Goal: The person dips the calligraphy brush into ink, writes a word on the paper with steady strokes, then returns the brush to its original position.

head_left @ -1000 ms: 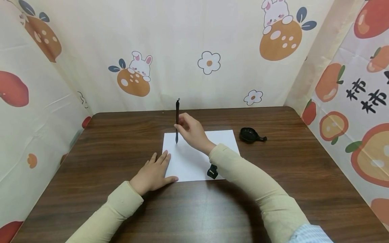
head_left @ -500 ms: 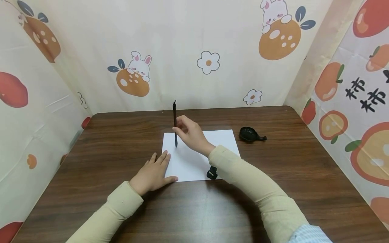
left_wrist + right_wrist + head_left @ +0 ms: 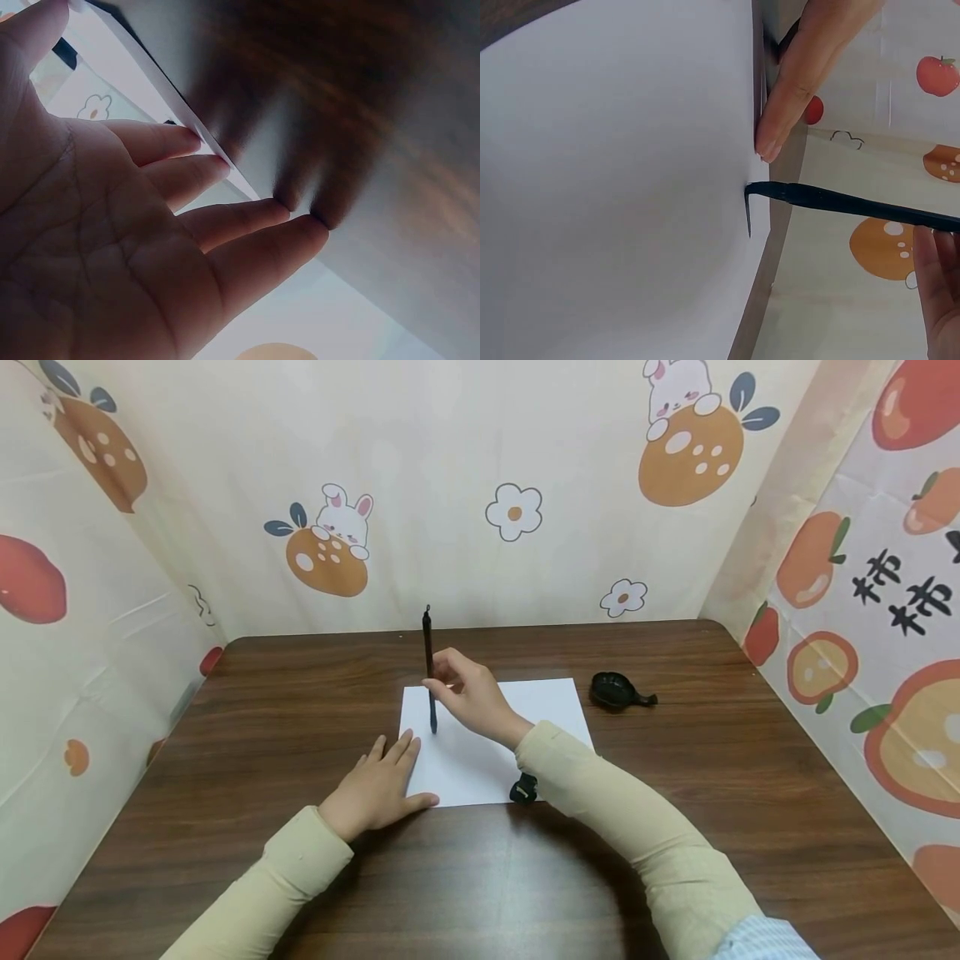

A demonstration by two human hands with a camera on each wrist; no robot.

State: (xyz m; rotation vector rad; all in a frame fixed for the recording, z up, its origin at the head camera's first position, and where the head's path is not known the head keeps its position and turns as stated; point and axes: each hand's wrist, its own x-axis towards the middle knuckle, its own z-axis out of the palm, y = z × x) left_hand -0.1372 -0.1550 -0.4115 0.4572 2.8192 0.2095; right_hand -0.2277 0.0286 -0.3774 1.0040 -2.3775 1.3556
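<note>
My right hand (image 3: 476, 695) pinches a dark ink brush (image 3: 428, 643) and holds it nearly upright over the left part of a white sheet of paper (image 3: 480, 760). In the right wrist view the brush tip touches the paper, bent over, and a thin dark stroke (image 3: 749, 217) runs from it. My left hand (image 3: 378, 785) lies with its fingers spread at the paper's left edge. Its straight fingertips (image 3: 259, 214) rest at the sheet's border and on the table, seen from the palm side in the left wrist view.
Right of the paper is a small black dish with a handle (image 3: 617, 692). A small black object (image 3: 523, 787) shows beside the right sleeve, over the paper's near edge. Patterned curtains (image 3: 450, 493) stand behind and at both sides of the brown wooden table (image 3: 450, 893).
The brush tip has moved a short way down the paper towards me, and the right hand has shifted slightly with it. My left hand has stayed in place.
</note>
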